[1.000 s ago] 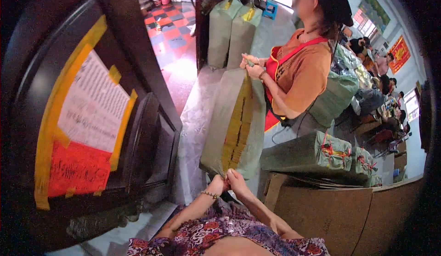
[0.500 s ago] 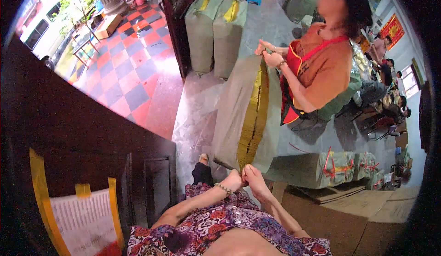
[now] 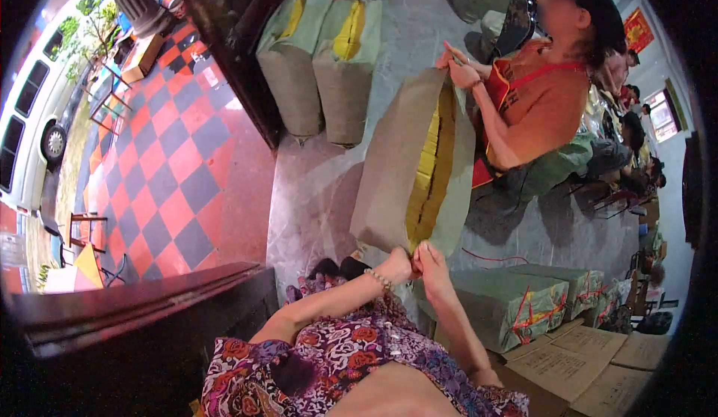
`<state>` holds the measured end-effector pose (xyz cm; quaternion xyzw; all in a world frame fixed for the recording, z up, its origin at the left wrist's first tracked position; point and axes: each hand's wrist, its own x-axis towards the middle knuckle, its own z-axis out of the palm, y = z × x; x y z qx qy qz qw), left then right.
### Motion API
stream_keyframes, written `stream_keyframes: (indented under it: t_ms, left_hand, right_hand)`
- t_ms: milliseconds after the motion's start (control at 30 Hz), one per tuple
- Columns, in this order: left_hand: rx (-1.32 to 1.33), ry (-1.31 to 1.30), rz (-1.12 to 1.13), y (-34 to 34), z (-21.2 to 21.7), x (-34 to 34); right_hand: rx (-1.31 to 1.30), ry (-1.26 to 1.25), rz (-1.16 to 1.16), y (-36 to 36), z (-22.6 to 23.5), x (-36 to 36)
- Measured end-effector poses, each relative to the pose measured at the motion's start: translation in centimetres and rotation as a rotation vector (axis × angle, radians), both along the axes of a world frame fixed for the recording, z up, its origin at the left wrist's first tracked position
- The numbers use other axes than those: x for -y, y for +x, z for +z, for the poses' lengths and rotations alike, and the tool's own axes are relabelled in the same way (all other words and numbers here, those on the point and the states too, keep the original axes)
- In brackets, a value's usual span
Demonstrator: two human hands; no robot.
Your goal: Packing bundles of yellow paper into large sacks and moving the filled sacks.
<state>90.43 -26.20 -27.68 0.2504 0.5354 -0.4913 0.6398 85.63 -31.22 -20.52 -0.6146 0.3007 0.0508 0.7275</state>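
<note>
A large grey-green woven sack (image 3: 385,170) stretches away in front of me, its long mouth gaping over packed yellow stacks (image 3: 428,181). At the sack's near end, my left hand (image 3: 398,266), a beaded bracelet on its wrist, is closed on the fabric edge. Close beside it, my right hand (image 3: 431,264) pinches the same near corner of the mouth. A co-worker's hands (image 3: 464,71) grip the far end of the sack. That person wears an orange top and a red apron.
Two filled sacks (image 3: 344,92) stand beyond, left of centre, near a dark door frame (image 3: 232,50). Wrapped bundles with red ties (image 3: 516,308) lie at right, beside flattened cardboard (image 3: 576,361). A dark door panel (image 3: 149,308) is at my left. Other people sit far right.
My view has swung, so more of the tiled floor and a white van show at left. The sack, both my hands and the co-worker sit slightly farther right; both grips continue.
</note>
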Motion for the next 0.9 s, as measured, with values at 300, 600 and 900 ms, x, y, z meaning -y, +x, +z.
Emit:
stream_keyframes:
  t_ms: [300,600,900]
  left_hand:
    - [0.089,-0.110,0.059,13.5,-3.4,6.5]
    - [0.163,-0.495,-0.101,28.7,-5.3,10.3]
    - [0.241,-0.395,0.018,41.0,-7.6,14.0]
  right_hand:
    - [-0.047,0.002,-0.001,13.9,-3.7,7.6]
    - [-0.155,0.019,-0.036,28.5,-5.5,12.5]
    - [-0.129,-0.120,-0.002,41.9,-5.6,16.3]
